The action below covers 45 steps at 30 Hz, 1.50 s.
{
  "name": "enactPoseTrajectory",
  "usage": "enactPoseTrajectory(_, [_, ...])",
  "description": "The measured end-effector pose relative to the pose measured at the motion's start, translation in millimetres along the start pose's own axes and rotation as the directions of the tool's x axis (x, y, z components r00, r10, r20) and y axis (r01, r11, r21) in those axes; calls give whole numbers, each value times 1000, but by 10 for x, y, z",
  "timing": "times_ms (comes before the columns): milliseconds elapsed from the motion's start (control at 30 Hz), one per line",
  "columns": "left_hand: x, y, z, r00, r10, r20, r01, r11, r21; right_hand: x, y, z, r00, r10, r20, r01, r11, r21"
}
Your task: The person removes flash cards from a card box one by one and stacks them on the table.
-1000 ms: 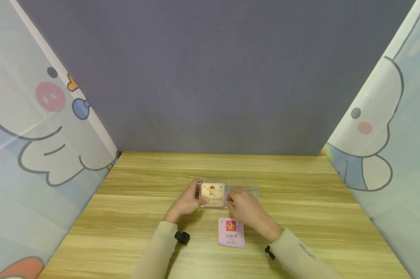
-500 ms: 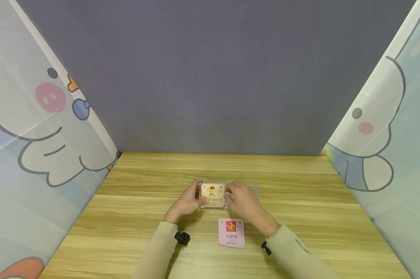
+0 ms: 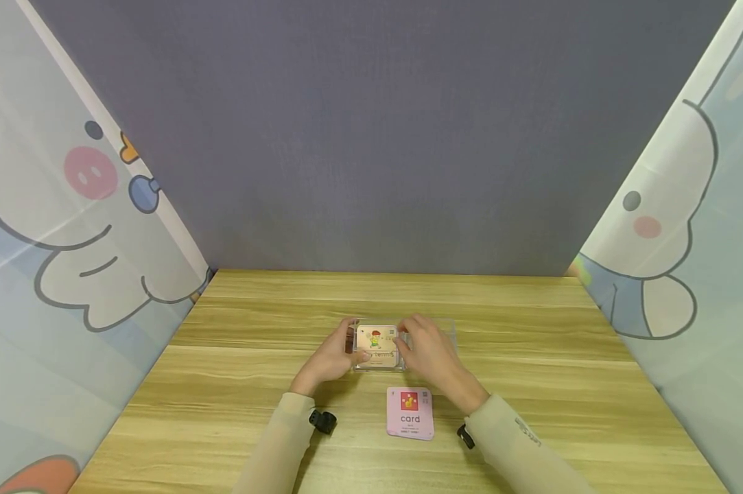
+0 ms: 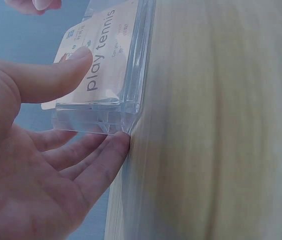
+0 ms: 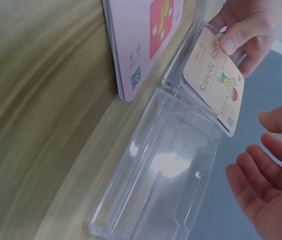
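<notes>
A clear plastic two-part box (image 5: 148, 200) lies on the table, with a stack of cream "play tennis" cards (image 3: 380, 339) in its left compartment. My left hand (image 3: 329, 358) grips the box's left end, thumb lying over the top card and fingers curled around the outer wall. Beside the cards' right edge hovers my right hand (image 3: 433, 353); in the right wrist view its thumb and loosely bent fingers (image 5: 260, 175) stand apart from each other with nothing between them. Through the clear wall of the right compartment (image 5: 175, 135) only glare shows.
A stack of pink cards (image 3: 410, 424) with "card" printed on top lies on the wooden table (image 3: 254, 425), nearer than the box. A grey panel (image 3: 371, 137) rises behind the table. Cartoon-printed curtains (image 3: 25, 288) hang at both sides.
My right hand has shifted slightly left and away from me, from the right compartment toward the cream cards, and its fingers have spread apart. My left hand and the pink cards stay put.
</notes>
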State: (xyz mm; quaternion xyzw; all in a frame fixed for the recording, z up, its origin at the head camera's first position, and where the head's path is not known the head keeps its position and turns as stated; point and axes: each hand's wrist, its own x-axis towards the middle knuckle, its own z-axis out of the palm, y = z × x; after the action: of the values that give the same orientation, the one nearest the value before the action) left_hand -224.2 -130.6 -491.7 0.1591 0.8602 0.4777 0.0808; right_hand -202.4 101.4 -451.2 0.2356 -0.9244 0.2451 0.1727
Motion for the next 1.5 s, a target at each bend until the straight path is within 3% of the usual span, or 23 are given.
enactPoseTrajectory(500, [15, 2, 10, 1000, -11, 3, 11, 1000, 12, 56, 87, 112, 999, 50, 17, -51, 998, 42])
enactPoseTrajectory(1500, [-7, 14, -6, 1000, -14, 6, 14, 1000, -2, 113, 115, 251, 998, 40, 55, -41, 999, 18])
